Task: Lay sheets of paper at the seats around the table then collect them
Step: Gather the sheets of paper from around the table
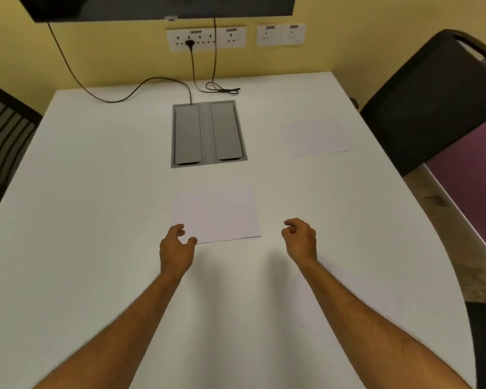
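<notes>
Head view: two sheets on white table [96, 192].
Near sheet [216, 213] flat; left hand [176, 248] loosely curled, empty, thumb at its near-left corner. Right hand [300, 238] curled, empty, beside it. Far sheet [317, 138] near chair [432, 102]. No legible writing.

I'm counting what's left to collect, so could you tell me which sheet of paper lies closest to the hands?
The sheet in the table's middle, just below the grey cable box; the left hand is at its near corner. The other sheet lies farther off, by the black chair.
</notes>
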Action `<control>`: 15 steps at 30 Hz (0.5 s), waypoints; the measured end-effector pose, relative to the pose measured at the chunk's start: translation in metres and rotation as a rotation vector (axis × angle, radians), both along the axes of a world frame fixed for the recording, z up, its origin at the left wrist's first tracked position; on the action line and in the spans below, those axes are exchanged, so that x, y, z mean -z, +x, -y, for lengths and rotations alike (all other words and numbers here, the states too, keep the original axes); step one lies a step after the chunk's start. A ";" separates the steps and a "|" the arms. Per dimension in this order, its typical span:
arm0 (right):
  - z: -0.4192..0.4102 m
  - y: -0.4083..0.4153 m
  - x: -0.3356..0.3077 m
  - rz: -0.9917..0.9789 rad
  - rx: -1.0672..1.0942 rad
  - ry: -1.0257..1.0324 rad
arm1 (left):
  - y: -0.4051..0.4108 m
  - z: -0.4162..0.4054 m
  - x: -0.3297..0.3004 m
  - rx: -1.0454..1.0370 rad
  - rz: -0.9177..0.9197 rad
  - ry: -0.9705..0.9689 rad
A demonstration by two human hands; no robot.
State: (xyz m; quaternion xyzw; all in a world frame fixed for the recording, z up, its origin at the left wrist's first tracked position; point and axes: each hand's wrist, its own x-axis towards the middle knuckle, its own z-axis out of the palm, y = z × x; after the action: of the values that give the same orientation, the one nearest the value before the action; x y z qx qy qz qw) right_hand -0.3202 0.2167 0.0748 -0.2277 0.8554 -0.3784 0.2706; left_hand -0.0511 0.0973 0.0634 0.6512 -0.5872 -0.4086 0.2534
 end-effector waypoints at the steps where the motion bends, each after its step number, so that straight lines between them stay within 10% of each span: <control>1: 0.010 0.002 0.008 0.007 -0.016 0.016 | 0.006 0.008 0.009 -0.017 0.013 0.007; 15: 0.094 0.026 0.108 -0.123 -0.187 0.244 | 0.040 0.082 0.095 -0.202 0.142 0.184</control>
State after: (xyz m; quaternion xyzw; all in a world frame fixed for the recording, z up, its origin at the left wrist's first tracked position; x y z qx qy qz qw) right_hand -0.2941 0.1226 -0.0330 -0.2946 0.8850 -0.2304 0.2774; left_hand -0.0112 0.0156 -0.0312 0.7548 -0.4952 -0.3859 0.1902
